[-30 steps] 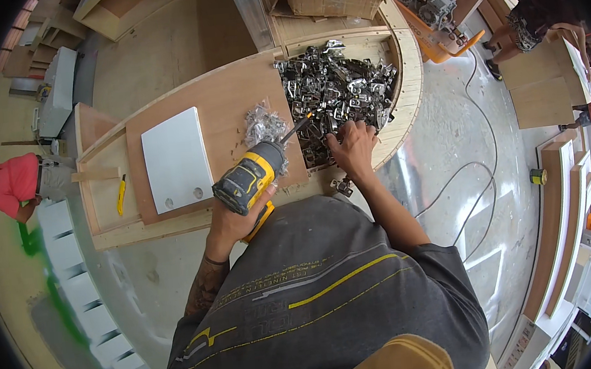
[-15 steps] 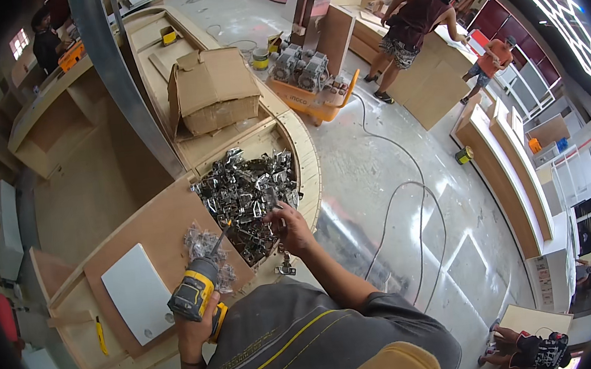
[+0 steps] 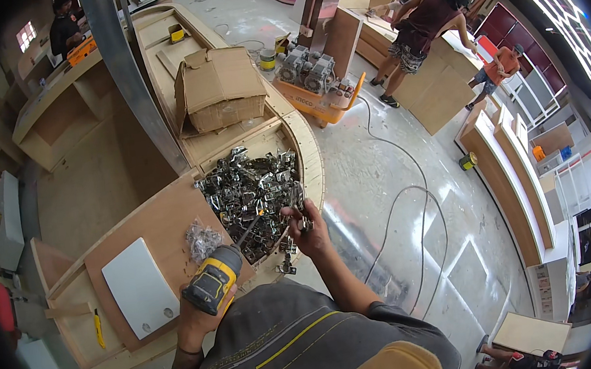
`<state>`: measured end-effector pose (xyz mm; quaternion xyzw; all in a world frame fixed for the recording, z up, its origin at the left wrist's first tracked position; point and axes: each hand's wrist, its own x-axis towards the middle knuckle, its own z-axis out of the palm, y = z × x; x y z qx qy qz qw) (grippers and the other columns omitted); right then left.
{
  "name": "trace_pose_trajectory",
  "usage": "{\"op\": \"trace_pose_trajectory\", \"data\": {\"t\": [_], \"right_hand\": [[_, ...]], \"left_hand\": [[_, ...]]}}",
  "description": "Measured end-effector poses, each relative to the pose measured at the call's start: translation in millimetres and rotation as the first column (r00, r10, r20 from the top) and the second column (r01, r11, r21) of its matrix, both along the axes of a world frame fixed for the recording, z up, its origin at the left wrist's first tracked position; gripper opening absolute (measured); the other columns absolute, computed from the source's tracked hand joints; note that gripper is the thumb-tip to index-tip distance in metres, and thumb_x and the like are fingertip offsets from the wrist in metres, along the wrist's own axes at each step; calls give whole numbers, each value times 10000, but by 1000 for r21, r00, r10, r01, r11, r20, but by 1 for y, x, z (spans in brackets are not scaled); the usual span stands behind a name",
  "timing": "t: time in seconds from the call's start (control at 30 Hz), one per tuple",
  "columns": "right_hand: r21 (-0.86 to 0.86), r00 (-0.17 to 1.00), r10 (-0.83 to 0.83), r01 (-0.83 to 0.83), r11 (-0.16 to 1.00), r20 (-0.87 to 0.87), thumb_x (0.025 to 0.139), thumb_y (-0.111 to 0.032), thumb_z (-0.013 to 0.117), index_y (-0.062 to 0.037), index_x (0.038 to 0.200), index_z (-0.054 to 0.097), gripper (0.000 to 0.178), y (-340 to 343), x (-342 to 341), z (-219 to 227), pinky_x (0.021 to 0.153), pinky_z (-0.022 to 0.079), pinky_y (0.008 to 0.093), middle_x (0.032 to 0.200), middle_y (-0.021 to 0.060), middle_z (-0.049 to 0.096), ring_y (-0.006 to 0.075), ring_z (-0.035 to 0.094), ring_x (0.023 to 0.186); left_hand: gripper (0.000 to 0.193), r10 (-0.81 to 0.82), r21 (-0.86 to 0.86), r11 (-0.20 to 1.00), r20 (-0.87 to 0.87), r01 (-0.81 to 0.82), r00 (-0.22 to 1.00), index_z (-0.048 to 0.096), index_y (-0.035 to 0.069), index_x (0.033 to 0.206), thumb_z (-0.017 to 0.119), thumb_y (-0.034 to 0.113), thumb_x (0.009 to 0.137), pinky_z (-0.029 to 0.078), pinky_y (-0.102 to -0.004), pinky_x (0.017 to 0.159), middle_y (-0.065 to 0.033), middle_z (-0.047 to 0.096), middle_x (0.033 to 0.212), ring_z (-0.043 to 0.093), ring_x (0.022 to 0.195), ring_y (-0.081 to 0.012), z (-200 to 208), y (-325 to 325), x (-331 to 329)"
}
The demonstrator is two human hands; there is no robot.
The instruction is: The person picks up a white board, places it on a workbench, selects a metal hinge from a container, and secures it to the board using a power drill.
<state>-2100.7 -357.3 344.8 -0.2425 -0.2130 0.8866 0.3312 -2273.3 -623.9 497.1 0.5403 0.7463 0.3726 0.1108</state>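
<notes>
- Workshop with a pale polished floor, a black cable looping across it, and curved wooden units along the right side
- Long curved wooden bench runs up the middle; its rounded edge borders open floor to the right
- One brown cardboard box, flaps partly open, sits on the bench beyond the hardware
- One heap of shiny metal hinges fills a recess in the bench, too many to count
- One small clear bag of screws lies on the board just left of the heap
- One white rectangular panel lies flat on the brown board, near the left hand
- Left hand is wrapped around the grip of a yellow and black drill, bit pointing toward the heap
- Right hand pinches one hinge at the near edge of the heap
- One orange cart carrying grey motors stands on the floor beside the bench
- Two people bend over a board at the upper right, well apart; a third stands at the far upper left
</notes>
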Motion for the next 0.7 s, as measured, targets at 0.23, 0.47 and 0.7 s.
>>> {"op": "trace_pose_trajectory", "data": {"t": [0.23,0.47,0.7], "right_hand": [[-75,995,-98,100,992,34,1064,-422,497,-107,1081,628,342,11,-2,-2,761,534,367,814,74,696,185,626,722],[-246,941,16,-105,964,-337,1090,-379,415,-48,1268,588,414,13,0,15,724,497,325,1386,204,625,158,580,701],[-269,919,-105,-1,963,-380,1061,-319,553,-40,1405,532,444,26,4,14,921,552,388,1158,78,739,227,682,929]], "left_hand": [[204,-21,-11,1000,56,22,998,740,58,870,816,245,846,570,-389,645,-107,747,803,734,711,-278,7,11,6],[189,21,2,1000,106,-22,994,735,47,858,823,214,839,585,-384,653,-107,748,791,742,709,-269,11,21,17],[177,4,-24,1000,87,-2,996,734,51,851,819,206,839,580,-384,646,-104,748,791,739,704,-268,17,31,21]]}}
